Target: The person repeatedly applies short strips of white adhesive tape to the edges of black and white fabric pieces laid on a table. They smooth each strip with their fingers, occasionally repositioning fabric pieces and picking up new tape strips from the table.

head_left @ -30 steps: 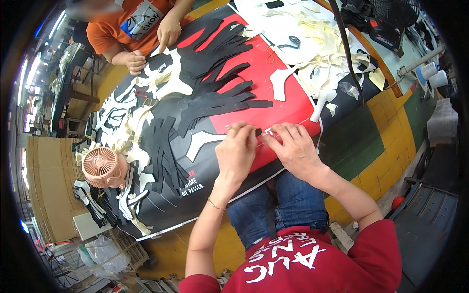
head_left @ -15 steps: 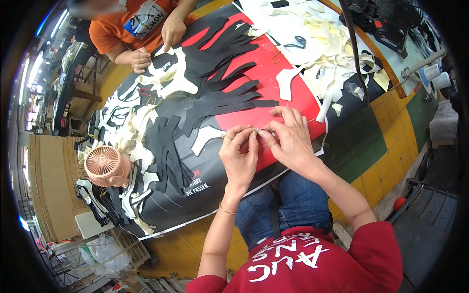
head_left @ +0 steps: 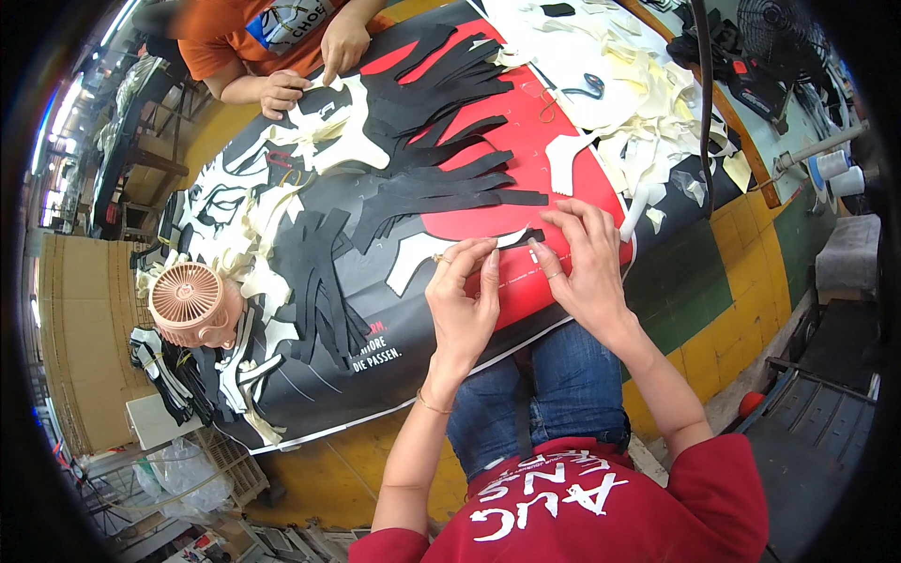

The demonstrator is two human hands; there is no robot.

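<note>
Both forearms come up from the near edge and meet over the near side of a large printed sheet (head_left: 310,375) that covers the table. The left hand (head_left: 462,300) is bent at the wrist, its fingers curled and its thumb and forefinger pinched together on the near-left end of a thin black strip (head_left: 521,239). The right hand (head_left: 587,267) lies just to the right, fingers spread and arched, fingertips pressing on the same strip where it crosses from the white patch to the red area (head_left: 526,178) of the sheet; it grips nothing fully, only pins and pinches the strip. The two hands almost touch at the fingertips. The strip lies flat, its long axis running left to right, tilted slightly away toward the right. The sheet's near edge runs just below the hands, above the person's blue-clad knees. Farther off, black cut-out pieces (head_left: 441,122) fan across the sheet, and cream offcuts (head_left: 648,94) pile at the far right. A small pink fan (head_left: 188,298) sits at the left edge. Another person's hands (head_left: 310,70) work at the far left corner.
</note>
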